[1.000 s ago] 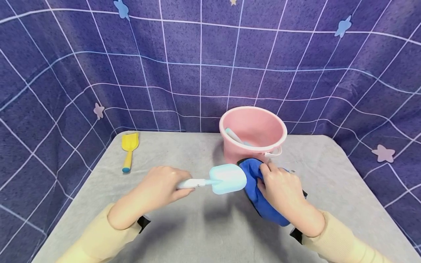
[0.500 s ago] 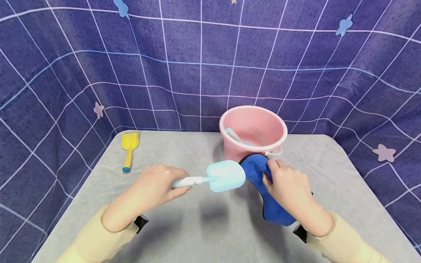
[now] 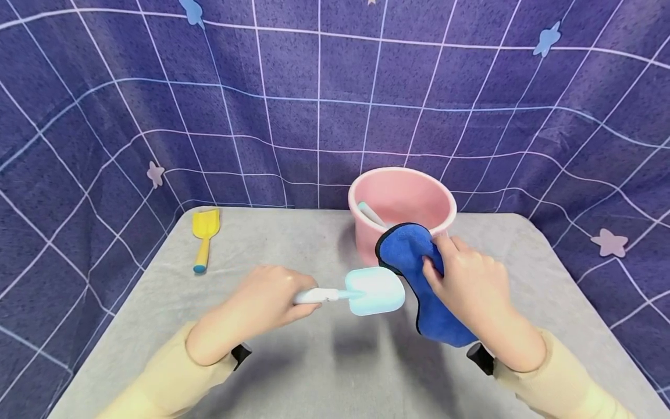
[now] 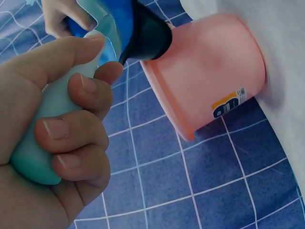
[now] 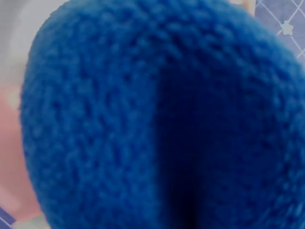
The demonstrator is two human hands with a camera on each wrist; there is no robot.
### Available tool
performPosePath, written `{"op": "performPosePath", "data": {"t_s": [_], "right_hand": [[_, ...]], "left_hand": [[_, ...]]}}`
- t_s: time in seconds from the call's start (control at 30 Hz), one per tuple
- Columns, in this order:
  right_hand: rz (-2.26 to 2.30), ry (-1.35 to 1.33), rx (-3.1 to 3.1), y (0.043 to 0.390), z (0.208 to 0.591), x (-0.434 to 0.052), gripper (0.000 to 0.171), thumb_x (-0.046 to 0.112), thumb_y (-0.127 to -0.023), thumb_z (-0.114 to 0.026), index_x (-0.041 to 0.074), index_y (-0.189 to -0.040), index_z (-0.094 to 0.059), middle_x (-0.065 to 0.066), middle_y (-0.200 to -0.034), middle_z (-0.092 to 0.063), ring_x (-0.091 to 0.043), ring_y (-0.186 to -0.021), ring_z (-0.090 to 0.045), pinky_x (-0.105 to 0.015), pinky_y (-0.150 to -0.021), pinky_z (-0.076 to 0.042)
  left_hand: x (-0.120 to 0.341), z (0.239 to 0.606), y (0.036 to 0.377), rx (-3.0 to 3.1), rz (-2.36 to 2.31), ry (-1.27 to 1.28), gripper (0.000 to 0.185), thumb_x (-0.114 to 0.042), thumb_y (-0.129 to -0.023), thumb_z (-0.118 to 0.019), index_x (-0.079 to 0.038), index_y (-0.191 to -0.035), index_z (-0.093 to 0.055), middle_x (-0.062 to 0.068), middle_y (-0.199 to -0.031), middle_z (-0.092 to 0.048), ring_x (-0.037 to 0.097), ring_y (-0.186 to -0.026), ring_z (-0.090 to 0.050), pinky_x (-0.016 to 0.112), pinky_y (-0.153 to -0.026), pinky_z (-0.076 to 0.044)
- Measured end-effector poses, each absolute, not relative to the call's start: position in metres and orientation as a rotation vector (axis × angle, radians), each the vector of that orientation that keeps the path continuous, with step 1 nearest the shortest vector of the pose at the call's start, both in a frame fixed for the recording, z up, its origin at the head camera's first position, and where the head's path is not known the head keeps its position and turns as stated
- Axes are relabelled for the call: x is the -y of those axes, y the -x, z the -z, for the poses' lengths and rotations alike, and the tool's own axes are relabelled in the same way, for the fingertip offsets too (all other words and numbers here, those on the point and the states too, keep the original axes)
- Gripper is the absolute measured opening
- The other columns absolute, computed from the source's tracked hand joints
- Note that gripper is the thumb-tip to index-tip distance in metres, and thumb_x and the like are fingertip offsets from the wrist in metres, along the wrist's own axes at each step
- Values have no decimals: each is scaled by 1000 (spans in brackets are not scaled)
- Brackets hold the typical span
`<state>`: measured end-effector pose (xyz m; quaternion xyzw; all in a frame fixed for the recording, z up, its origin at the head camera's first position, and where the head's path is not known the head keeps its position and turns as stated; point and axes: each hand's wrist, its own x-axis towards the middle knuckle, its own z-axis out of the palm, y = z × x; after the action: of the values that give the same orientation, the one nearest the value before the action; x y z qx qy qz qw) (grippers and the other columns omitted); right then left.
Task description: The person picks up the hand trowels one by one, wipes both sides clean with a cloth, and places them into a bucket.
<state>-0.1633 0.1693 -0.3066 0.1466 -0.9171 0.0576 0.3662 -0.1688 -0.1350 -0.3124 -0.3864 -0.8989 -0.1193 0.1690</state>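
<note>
My left hand grips the white handle of a toy shovel, its pale blue blade pointing right above the table. In the left wrist view, curled fingers wrap the handle, whose end is green. A blue fleecy cloth with black edging hangs from my right hand, pinched between thumb and fingers. Its upper end overlaps the front rim of a pink bucket in the head view. Fleece fills most of the right wrist view and hides the right fingers there.
Inside the bucket leans a white handle with a pale blue end. A yellow shovel with a blue handle tip lies at the table's back left. Behind the grey-covered table hangs a purple curtain with grid lines and stars.
My right hand has moved up and right, lifting the blue cloth to the bucket's rim and spreading it out. The shovel in my left hand has shifted slightly right.
</note>
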Motion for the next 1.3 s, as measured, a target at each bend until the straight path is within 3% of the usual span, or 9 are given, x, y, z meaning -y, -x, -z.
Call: {"op": "performPosePath", "data": {"t_s": [0.53, 0.87, 1.3], "right_hand": [[-155, -442, 2281, 155, 291, -153, 20, 22, -77, -67, 6, -86, -58, -8, -72, -59, -33, -49, -54, -44, -36, -37], [-122, -526, 2224, 156, 299, -137, 21, 20, -75, -69, 5, -85, -57, -7, -69, -55, -32, -44, -50, -41, -36, -36], [-83, -631, 2204, 157, 315, -122, 22, 18, -72, -74, 7, -81, -57, -4, -67, -52, -23, -51, -53, -36, -37, -37]], "left_hand": [[121, 317, 177, 2624, 310, 1155, 29, -28, -80, -69, -26, -60, -48, -16, -51, -34, 4, -46, -34, 23, -41, -27], [109, 316, 183, 2618, 256, 1140, 32, -29, -78, -69, -23, -58, -45, -12, -50, -34, 9, -46, -35, 26, -40, -27], [101, 314, 187, 2611, 257, 1132, 31, -29, -78, -69, -23, -58, -46, -11, -50, -36, 9, -45, -38, 28, -40, -30]]}}
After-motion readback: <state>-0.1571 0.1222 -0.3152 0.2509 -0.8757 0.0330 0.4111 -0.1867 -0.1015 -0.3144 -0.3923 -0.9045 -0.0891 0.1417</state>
